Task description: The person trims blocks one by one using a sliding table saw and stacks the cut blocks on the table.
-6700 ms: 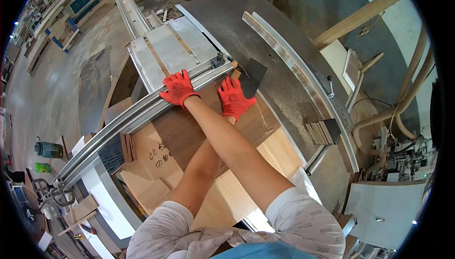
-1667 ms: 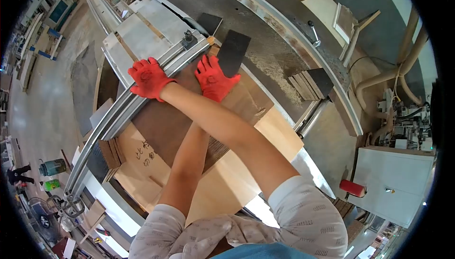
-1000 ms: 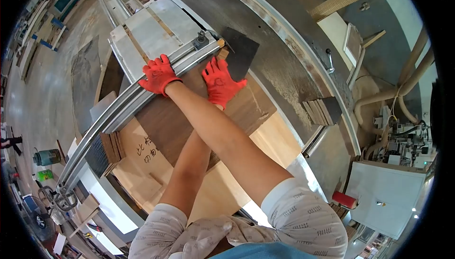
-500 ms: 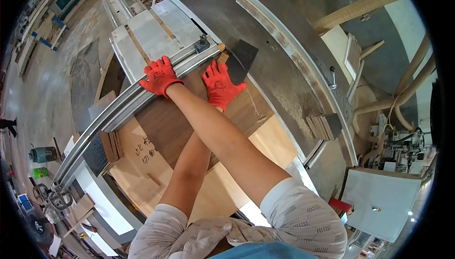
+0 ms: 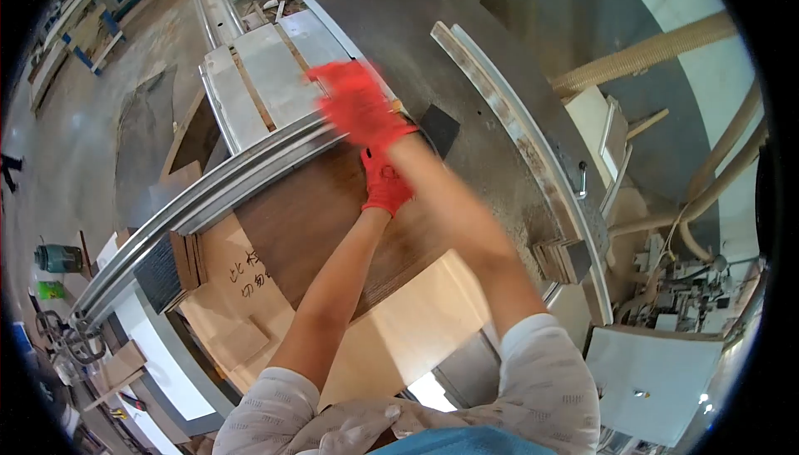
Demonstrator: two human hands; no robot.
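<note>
At the rail, brown board lies alongside; black piece beyond. 2 red-gloved hands: left hand on board, partly hidden; right hand above it, blurred. Can't tell either's finger state.

Brown board flat, edge along metal rail.

Fisheye view in moderately bright, diffuse light. Black surrounds the rounded field, and the metal rail appears bowed by lens distortion. Motion blur smears the right hand and its forearm; the left hand is sharper. The pale board carries soft shading beside a brighter area. The floor shows a dull sheen; small white glints appear at lower right.
</note>
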